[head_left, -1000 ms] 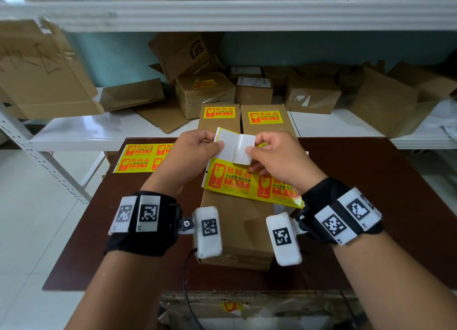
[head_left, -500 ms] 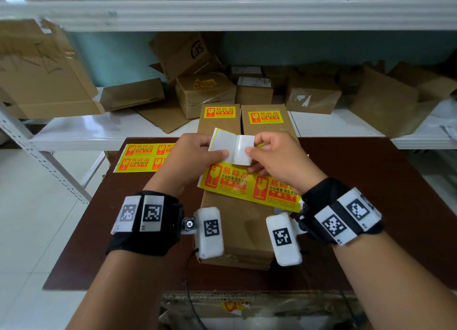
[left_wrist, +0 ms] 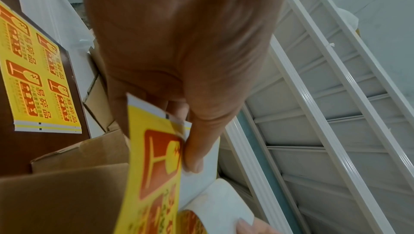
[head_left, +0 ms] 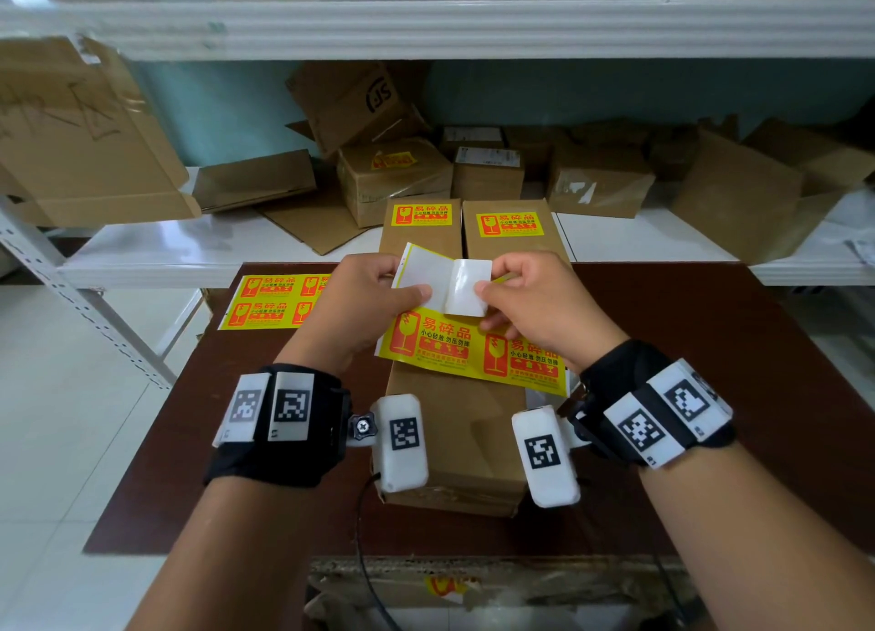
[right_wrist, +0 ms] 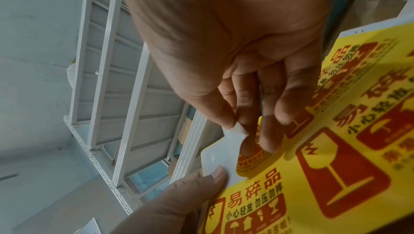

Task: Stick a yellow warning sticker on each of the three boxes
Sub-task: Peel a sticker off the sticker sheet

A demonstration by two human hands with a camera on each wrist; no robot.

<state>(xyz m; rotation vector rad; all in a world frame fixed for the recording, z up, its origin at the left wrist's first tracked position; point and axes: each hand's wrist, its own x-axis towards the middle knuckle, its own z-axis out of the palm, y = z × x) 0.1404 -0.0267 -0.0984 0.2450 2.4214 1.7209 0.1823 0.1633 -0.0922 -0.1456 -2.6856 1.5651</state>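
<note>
— So, what does the sticker (head_left: 466, 287) look like right now?

— Half peeled. Its white glossy back curls over toward the camera, held above the sticker sheet (head_left: 473, 353), which is bright yellow with red broken-glass icons and Chinese text. The right hand (head_left: 544, 301) pinches the sticker's free corner between thumb and fingertips; the wrist view shows that corner as a small white flap.

— And the other hand?

— The left hand (head_left: 364, 299) grips the sheet's left edge, thumb pressed on the bare white backing.

— Where is all this?

— Held just above a plain cardboard box (head_left: 457, 436) lying on the dark brown table (head_left: 710, 370). That box's top shows no sticker.

— The other boxes?

— Two stand side by side at the table's far edge, the left box (head_left: 421, 233) and the right box (head_left: 513, 235), each with a yellow sticker on top.

— Anything else?

— A second sheet (head_left: 272, 301) lies flat on the table's far left corner. Behind, white shelves (head_left: 426, 29) hold loose cartons.
</note>
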